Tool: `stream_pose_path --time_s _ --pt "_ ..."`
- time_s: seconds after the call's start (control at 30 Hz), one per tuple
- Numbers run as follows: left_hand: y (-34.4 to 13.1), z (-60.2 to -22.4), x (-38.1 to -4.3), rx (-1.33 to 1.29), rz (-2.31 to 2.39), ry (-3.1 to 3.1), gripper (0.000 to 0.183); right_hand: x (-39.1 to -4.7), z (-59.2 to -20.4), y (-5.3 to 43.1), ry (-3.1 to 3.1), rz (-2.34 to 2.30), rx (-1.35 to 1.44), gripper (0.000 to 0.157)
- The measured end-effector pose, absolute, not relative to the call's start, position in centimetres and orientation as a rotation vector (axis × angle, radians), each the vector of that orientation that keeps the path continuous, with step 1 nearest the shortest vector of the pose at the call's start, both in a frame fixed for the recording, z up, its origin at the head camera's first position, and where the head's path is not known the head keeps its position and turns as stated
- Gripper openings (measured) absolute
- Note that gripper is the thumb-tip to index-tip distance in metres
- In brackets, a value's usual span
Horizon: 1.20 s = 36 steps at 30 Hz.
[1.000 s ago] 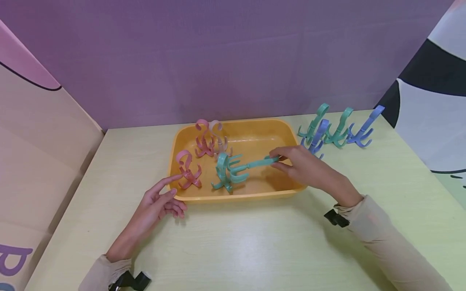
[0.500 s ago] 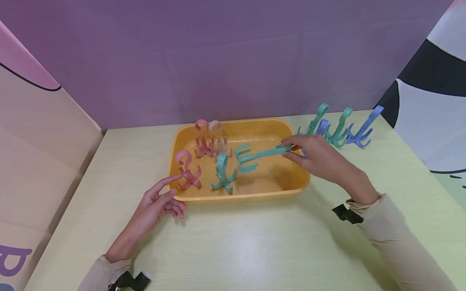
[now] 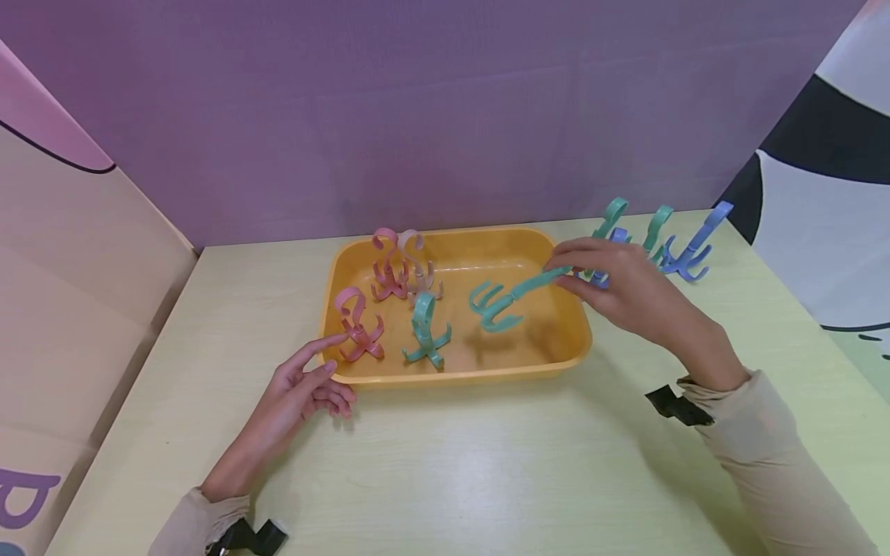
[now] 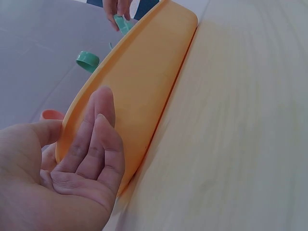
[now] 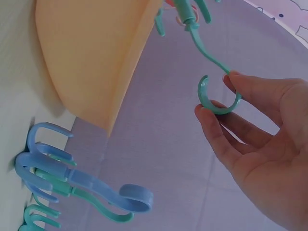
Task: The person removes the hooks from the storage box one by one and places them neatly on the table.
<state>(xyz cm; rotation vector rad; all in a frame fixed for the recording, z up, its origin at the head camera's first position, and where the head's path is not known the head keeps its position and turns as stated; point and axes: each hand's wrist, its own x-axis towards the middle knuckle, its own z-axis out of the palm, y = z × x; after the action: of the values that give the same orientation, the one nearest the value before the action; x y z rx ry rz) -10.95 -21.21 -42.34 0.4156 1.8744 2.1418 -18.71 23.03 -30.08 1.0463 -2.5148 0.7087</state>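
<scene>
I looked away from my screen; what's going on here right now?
A person's right hand pinches a green hook by its curved end, holding it tilted over the yellow tray. The left hand touches the tray's near-left rim. Inside stand another green hook, two reddish-pink hooks and a pale pink one. On the table to the right are two green hooks and two blue hooks.

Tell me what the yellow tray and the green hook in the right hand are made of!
The yellow tray looks like smooth, slightly shiny plastic: its rounded corners seem moulded in one piece. The green hook in the right hand seems glossy, hard plastic, because its curl catches light, but painted metal is possible.
</scene>
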Motion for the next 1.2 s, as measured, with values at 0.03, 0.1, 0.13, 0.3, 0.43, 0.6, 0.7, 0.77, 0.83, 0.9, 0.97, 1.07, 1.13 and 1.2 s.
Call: stream_pose_path --time_s 0.03,0.1,0.13,0.3,0.43,0.6,0.7,0.77,0.83,0.9,0.97,1.07,1.13,1.2 --pt "-21.2 -42.4 -11.0 0.416 2.143 1.874 0.046 -18.7 -30.0 23.1 -2.507 0.705 1.041 0.024" --pt "-21.2 -42.4 -11.0 0.419 2.143 1.874 0.046 -18.6 -29.8 23.1 -2.498 0.692 1.022 0.025" --pt "-21.2 -42.4 -11.0 0.423 2.143 1.875 0.046 -18.5 -29.7 23.2 -2.498 0.683 1.012 0.026" --pt "-21.1 -42.5 -11.1 0.429 2.143 1.878 0.046 -18.1 -29.2 23.3 -2.498 0.662 0.975 0.029" --pt "-21.1 -42.5 -11.1 0.426 2.140 1.883 0.047 -17.8 -28.9 23.3 -2.478 0.665 0.957 0.029" --pt "-21.1 -42.5 -11.1 0.450 2.136 1.889 0.046 -17.6 -28.6 23.3 -2.437 0.670 0.959 0.031" --pt "-20.9 -42.5 -11.2 0.453 2.134 1.889 0.046 -17.5 -28.5 23.4 -2.417 0.679 0.958 0.034" --pt "-20.8 -42.4 -11.3 0.444 2.129 1.891 0.046 -17.4 -28.4 23.5 -2.412 0.682 0.952 0.038" --pt "-20.7 -42.4 -11.4 0.442 2.126 1.894 0.047 -17.2 -28.2 23.4 -2.416 0.689 0.938 0.043" --pt "-20.7 -42.4 -11.5 0.443 2.124 1.898 0.047 -16.9 -28.2 23.2 -2.418 0.697 0.926 0.049" --pt "-20.8 -42.5 -11.6 0.444 2.125 1.898 0.047 -16.8 -28.3 22.8 -2.413 0.708 0.920 0.054" --pt "-20.9 -42.7 -11.6 0.437 2.125 1.895 0.047 -16.5 -28.5 22.3 -2.392 0.728 0.921 0.057" --pt "-20.9 -42.8 -11.5 0.426 2.125 1.894 0.047 -16.4 -28.6 22.2 -2.372 0.733 0.932 0.056" --pt "-21.0 -42.9 -11.6 0.415 2.128 1.895 0.047 -16.3 -28.7 22.2 -2.354 0.731 0.946 0.054"
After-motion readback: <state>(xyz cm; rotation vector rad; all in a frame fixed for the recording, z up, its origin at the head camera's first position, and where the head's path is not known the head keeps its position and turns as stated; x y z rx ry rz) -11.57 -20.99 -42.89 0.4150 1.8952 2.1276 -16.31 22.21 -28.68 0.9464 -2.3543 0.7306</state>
